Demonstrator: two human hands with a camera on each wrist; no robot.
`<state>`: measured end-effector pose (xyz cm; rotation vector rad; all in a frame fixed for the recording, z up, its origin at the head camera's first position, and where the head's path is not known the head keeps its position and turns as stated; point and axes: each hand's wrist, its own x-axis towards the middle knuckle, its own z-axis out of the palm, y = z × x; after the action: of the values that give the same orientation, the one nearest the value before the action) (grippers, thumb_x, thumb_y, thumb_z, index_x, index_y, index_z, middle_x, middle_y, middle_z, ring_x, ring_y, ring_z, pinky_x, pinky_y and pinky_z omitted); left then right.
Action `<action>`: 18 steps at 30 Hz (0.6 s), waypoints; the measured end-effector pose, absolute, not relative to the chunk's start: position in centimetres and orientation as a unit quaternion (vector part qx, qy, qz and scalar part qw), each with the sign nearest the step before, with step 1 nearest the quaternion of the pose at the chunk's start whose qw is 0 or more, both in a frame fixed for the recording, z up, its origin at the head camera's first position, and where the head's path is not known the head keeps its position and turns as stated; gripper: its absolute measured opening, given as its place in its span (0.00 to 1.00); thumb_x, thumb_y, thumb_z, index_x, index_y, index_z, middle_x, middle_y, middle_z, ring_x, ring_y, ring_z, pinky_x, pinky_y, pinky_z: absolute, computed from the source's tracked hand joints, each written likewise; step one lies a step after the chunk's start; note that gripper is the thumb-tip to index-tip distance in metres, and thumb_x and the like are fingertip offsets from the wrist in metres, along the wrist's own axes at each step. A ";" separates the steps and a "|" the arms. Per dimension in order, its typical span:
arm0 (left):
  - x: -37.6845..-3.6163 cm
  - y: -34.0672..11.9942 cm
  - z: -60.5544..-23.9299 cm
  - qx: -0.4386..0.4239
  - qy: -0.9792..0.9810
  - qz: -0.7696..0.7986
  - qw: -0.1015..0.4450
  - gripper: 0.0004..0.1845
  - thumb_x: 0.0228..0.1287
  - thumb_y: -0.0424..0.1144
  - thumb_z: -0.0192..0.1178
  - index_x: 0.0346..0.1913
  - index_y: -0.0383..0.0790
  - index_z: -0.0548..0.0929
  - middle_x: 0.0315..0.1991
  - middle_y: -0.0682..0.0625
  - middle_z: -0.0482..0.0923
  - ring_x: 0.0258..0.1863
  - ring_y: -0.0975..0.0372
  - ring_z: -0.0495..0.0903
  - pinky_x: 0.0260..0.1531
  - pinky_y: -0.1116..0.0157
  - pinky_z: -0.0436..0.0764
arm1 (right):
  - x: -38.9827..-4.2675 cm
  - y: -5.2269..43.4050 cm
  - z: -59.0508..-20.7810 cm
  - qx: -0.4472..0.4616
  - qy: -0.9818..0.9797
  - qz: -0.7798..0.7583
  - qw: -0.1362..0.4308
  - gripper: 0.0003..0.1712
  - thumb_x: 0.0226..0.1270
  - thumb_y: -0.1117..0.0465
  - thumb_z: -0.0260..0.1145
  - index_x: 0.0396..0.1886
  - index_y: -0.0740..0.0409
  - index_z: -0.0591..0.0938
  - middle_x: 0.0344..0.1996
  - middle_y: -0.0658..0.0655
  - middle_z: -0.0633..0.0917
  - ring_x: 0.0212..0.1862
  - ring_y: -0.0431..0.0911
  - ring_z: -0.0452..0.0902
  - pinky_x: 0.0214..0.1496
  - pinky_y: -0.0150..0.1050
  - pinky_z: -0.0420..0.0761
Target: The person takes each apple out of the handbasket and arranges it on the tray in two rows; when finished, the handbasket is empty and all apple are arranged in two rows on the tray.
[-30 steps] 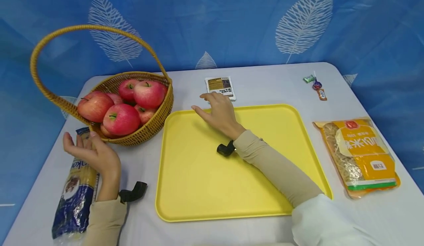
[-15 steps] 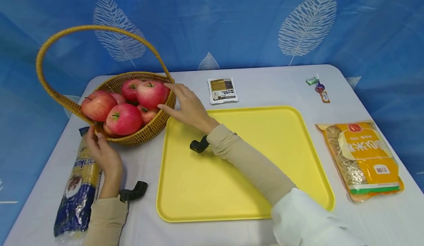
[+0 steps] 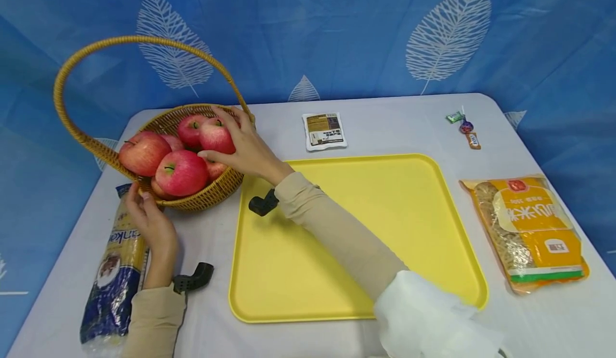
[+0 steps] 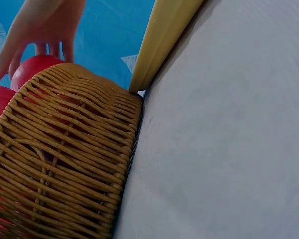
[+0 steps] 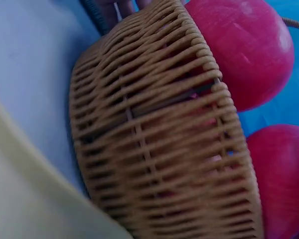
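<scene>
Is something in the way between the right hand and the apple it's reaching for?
No, nothing visible stands between them. The right hand is spread around the apple, which pokes up above the rim of the basket.

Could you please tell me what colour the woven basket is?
The basket is golden brown, seen best in the head view.

Place: looks like a staged recording set; kind of room cannot be told | Backdrop: blue curtain (image 3: 327,31) with white leaf prints (image 3: 449,31), filling the background | Surface: white worktop (image 3: 394,122) | Laid out: 1 yellow tray (image 3: 289,272), 1 wicker basket (image 3: 207,197), food packets (image 3: 529,229) | Gear: 2 black wrist devices (image 3: 193,277)
</scene>
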<state>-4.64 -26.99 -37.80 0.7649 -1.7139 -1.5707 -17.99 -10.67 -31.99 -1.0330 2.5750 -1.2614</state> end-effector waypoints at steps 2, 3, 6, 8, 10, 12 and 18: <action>-4.6 -27.0 -37.8 0.292 -0.661 -0.599 0.344 0.20 0.71 0.41 0.36 0.64 0.46 0.61 0.64 0.49 0.60 0.59 0.64 0.63 0.55 0.69 0.65 | -18.1 -11.1 -32.3 -0.332 0.834 -0.436 0.062 0.53 0.49 0.35 0.63 0.70 0.33 0.44 0.70 0.49 0.46 0.70 0.42 0.43 0.62 0.42 0.67; -4.6 -27.0 -37.8 0.291 -0.663 -0.596 0.347 0.20 0.71 0.41 0.37 0.64 0.46 0.61 0.64 0.49 0.61 0.59 0.64 0.64 0.54 0.69 0.65 | -18.2 -11.3 -32.5 -0.329 0.829 -0.447 0.063 0.53 0.49 0.36 0.64 0.70 0.33 0.45 0.69 0.49 0.47 0.70 0.41 0.42 0.62 0.42 0.67; -4.6 -27.0 -37.7 0.282 -0.672 -0.588 0.352 0.19 0.70 0.39 0.38 0.63 0.44 0.62 0.62 0.48 0.63 0.57 0.63 0.65 0.52 0.70 0.65 | -18.5 -11.6 -32.9 -0.318 0.815 -0.479 0.064 0.52 0.48 0.39 0.67 0.70 0.35 0.49 0.68 0.48 0.49 0.68 0.39 0.42 0.60 0.40 0.68; -4.6 -27.0 -37.6 0.275 -0.681 -0.582 0.348 0.19 0.70 0.39 0.38 0.62 0.44 0.62 0.62 0.47 0.63 0.58 0.63 0.65 0.53 0.71 0.65 | -18.7 -11.7 -33.0 -0.314 0.812 -0.489 0.058 0.52 0.47 0.39 0.67 0.69 0.37 0.51 0.67 0.48 0.51 0.67 0.38 0.44 0.60 0.39 0.69; -4.5 -27.2 -37.6 0.270 -0.694 -0.575 0.338 0.19 0.71 0.39 0.37 0.62 0.44 0.61 0.62 0.46 0.62 0.59 0.63 0.64 0.55 0.70 0.64 | -18.8 -11.7 -33.1 -0.312 0.811 -0.492 0.054 0.51 0.48 0.40 0.67 0.69 0.36 0.51 0.67 0.48 0.53 0.66 0.38 0.47 0.59 0.38 0.70; -4.4 -27.3 -37.6 0.268 -0.705 -0.568 0.329 0.19 0.71 0.39 0.36 0.62 0.44 0.60 0.63 0.46 0.61 0.60 0.63 0.63 0.57 0.69 0.63 | -19.0 -11.7 -33.2 -0.316 0.810 -0.492 0.054 0.50 0.49 0.40 0.67 0.69 0.35 0.52 0.66 0.48 0.55 0.65 0.39 0.50 0.58 0.36 0.70; -4.3 -27.7 -37.7 0.267 -0.714 -0.559 0.325 0.19 0.71 0.39 0.36 0.63 0.43 0.59 0.63 0.45 0.62 0.59 0.63 0.64 0.56 0.70 0.64 | -19.1 -11.6 -33.4 -0.326 0.801 -0.498 0.065 0.44 0.51 0.41 0.66 0.67 0.29 0.55 0.64 0.49 0.59 0.62 0.39 0.57 0.56 0.34 0.71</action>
<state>-4.30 -27.67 -37.74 0.7002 -1.8721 -1.4664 -19.08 -11.65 -33.35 -0.9841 2.4153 -1.5037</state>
